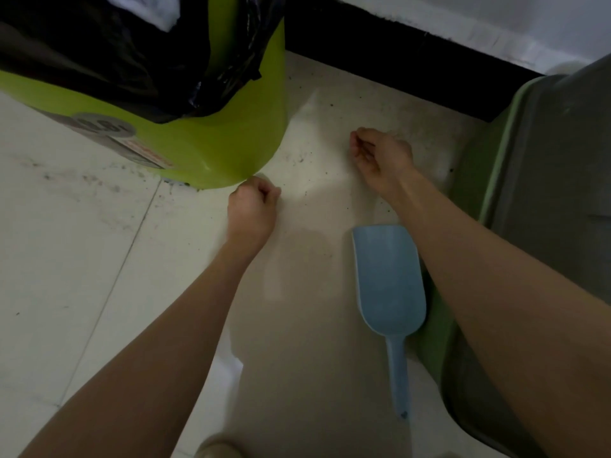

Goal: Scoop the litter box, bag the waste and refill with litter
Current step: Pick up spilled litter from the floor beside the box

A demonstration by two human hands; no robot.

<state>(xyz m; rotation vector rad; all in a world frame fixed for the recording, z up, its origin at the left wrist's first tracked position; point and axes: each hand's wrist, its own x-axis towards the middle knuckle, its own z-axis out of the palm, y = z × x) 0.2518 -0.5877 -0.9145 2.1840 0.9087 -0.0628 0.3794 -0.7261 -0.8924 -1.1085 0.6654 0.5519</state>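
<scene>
pale sheet (314,200) flat on floor, specked with litter grains; left hand (253,201) and right hand (380,157) curled, each seemingly pinching sheet edge, contact unclear. scoop (388,279) lies on sheet beside litter box (545,193); bin (198,140) at left. risk: lifting tips scoop, scatters grains.

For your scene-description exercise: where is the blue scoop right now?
The blue scoop lies on the floor at lower right of the head view, handle toward the camera, beside the green litter box, under the right forearm.
</scene>
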